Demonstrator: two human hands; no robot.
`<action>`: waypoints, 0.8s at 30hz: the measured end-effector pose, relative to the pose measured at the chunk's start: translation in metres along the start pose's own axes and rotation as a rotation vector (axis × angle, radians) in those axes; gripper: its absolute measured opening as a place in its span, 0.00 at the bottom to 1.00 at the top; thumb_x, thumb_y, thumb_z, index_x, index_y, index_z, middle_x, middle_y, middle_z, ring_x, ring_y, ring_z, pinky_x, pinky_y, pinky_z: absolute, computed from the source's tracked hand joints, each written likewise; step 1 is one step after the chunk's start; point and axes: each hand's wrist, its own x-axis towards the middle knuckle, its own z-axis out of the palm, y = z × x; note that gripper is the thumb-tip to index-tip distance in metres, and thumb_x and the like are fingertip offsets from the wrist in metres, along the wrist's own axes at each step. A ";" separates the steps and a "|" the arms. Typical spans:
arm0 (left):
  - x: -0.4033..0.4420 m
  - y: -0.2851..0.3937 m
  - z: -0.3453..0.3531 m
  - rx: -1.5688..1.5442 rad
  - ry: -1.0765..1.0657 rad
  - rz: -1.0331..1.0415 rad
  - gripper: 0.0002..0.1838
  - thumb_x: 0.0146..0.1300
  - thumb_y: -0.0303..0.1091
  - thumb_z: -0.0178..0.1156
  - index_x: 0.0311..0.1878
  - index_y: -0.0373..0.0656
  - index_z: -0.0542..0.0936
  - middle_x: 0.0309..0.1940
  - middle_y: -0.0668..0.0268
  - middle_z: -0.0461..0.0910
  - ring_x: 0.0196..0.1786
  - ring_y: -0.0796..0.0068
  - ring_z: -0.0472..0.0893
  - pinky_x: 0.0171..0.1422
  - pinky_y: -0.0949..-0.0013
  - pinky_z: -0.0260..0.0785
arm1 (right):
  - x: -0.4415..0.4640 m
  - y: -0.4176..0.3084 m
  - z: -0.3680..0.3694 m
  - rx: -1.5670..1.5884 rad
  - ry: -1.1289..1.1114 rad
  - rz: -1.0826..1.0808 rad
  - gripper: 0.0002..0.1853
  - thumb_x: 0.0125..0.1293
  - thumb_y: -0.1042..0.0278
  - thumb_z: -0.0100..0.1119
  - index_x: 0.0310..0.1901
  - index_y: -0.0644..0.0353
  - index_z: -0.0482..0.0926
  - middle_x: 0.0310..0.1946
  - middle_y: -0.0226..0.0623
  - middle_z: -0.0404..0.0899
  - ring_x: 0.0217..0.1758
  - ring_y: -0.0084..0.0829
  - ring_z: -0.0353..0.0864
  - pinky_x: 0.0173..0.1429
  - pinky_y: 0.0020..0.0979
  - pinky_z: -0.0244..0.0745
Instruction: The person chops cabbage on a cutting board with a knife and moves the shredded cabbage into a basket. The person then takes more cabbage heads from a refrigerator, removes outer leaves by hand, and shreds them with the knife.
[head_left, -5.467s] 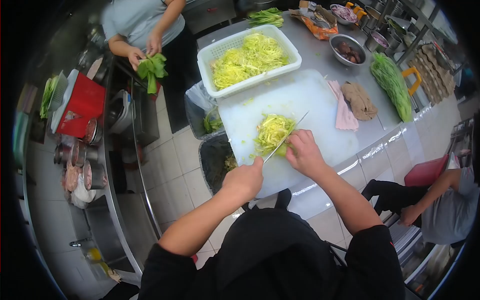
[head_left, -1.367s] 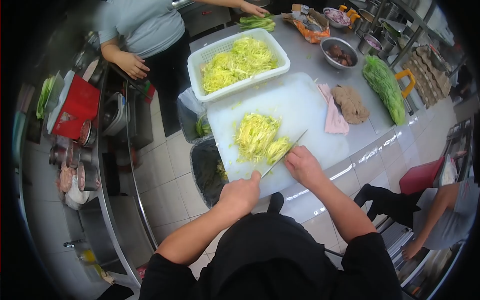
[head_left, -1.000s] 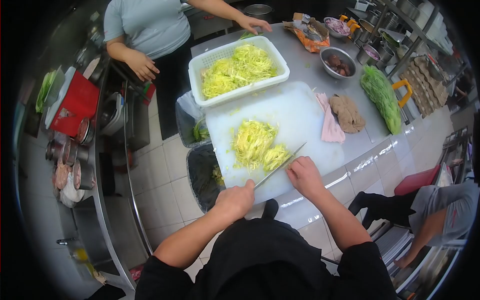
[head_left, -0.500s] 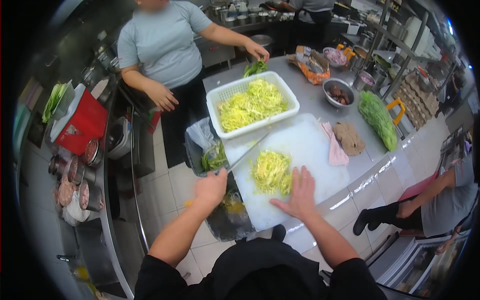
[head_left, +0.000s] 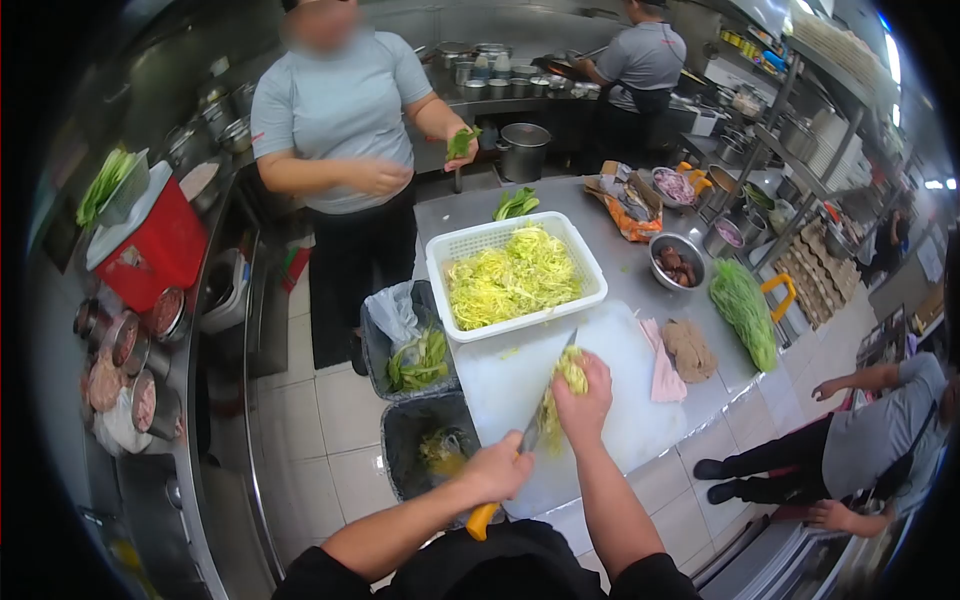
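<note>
The right hand (head_left: pixel 583 395), earlier flat beside the yellow-green shredded vegetable (head_left: pixel 572 373), now curls its fingers around it against the orange-handled steel knife (head_left: pixel 531 435) clenched in the left hand (head_left: pixel 497 470), gathering it over the white plastic cutting board (head_left: pixel 640 410) instead of leaving it loose.

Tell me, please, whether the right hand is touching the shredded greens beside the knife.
Touching: the head view shows the right hand cupped on the shredded greens, no gap visible.

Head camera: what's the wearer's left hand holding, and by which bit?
The left hand holds the knife by its orange handle, with the handle's end poking out from the hand.
</note>
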 end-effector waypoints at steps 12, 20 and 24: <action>0.025 0.011 -0.110 -0.134 0.329 -0.066 0.22 0.78 0.46 0.52 0.62 0.38 0.73 0.30 0.62 0.80 0.25 0.73 0.82 0.34 0.66 0.77 | 0.182 0.024 0.114 0.002 -0.311 -0.151 0.25 0.61 0.50 0.70 0.57 0.55 0.85 0.66 0.47 0.77 0.68 0.52 0.74 0.73 0.48 0.65; -0.045 -0.054 -0.092 -0.056 0.294 -0.105 0.17 0.77 0.47 0.55 0.55 0.44 0.80 0.30 0.63 0.83 0.27 0.69 0.83 0.38 0.64 0.78 | 0.184 0.035 0.052 -0.190 -0.530 -0.442 0.21 0.67 0.53 0.68 0.54 0.59 0.86 0.60 0.47 0.82 0.65 0.49 0.78 0.70 0.43 0.71; -0.054 -0.074 -0.091 0.305 0.311 0.075 0.17 0.73 0.48 0.61 0.58 0.50 0.83 0.31 0.51 0.83 0.37 0.48 0.84 0.47 0.56 0.78 | 0.155 0.038 -0.023 0.011 -0.522 0.098 0.20 0.67 0.54 0.68 0.51 0.63 0.85 0.54 0.49 0.83 0.61 0.51 0.78 0.66 0.42 0.71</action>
